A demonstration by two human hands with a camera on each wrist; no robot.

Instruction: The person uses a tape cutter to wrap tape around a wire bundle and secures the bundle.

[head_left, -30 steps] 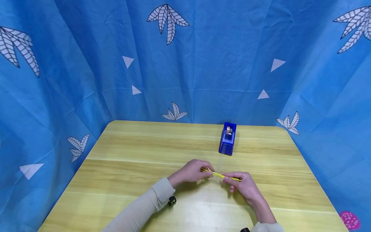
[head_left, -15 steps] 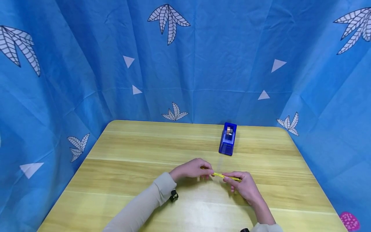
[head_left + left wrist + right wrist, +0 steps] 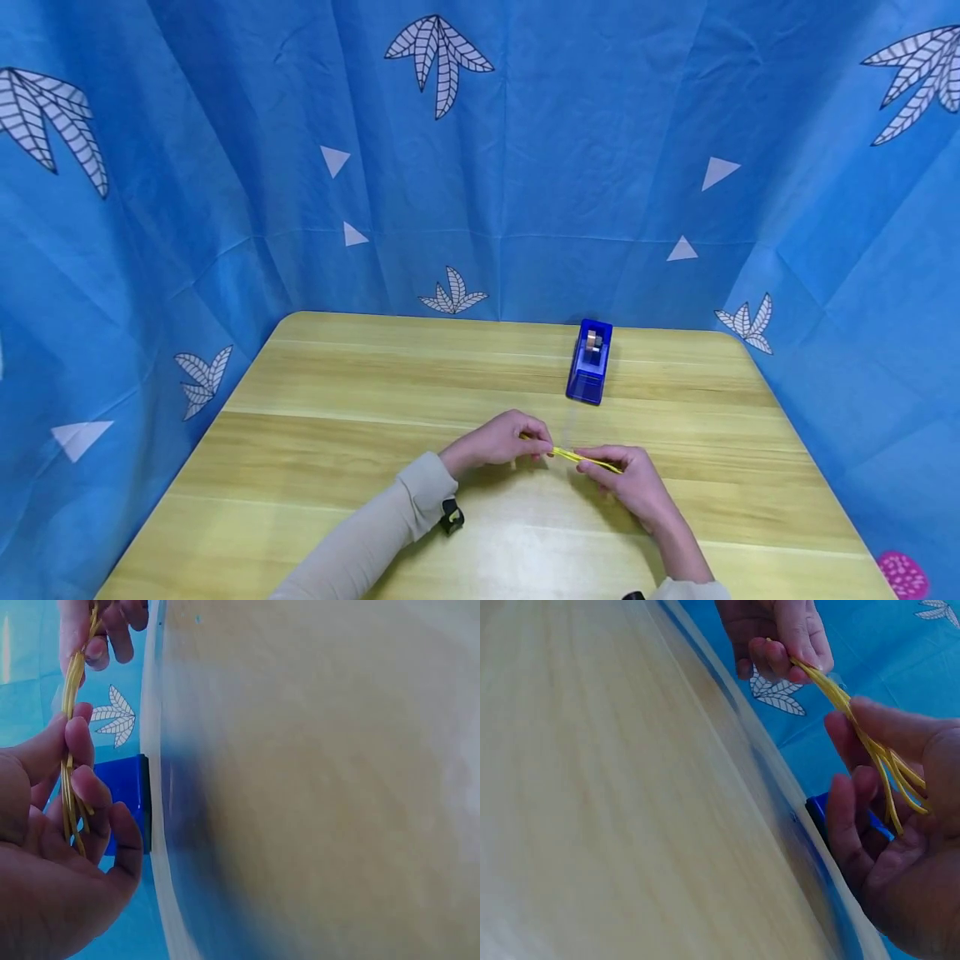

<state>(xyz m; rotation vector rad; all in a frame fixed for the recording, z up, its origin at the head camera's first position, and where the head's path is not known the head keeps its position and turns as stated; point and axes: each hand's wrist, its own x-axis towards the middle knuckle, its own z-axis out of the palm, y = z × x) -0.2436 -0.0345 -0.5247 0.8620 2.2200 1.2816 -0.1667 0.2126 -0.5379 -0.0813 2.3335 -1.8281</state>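
Note:
A bundle of thin yellow strands [image 3: 566, 455] is stretched between both hands above the table's middle. My left hand [image 3: 504, 438] pinches its left part between thumb and fingers, and loose ends lie inside the curled fingers in the left wrist view. My right hand [image 3: 633, 482] pinches the other part with thumb and index finger. Free ends of the strands [image 3: 891, 776] fan out toward the palm in the right wrist view. A clear tape strip [image 3: 568, 423] runs from the blue tape dispenser [image 3: 589, 363] toward the short stretch of bundle between the hands.
The dispenser stands near the back edge of the wooden table [image 3: 337, 392], right of centre. A blue patterned curtain [image 3: 570, 167] hangs behind the table and along both sides.
The left fingers have drawn closer together on the bundle, and that hand has shifted very slightly. The right hand has stayed nearly still. The dispenser has not moved.

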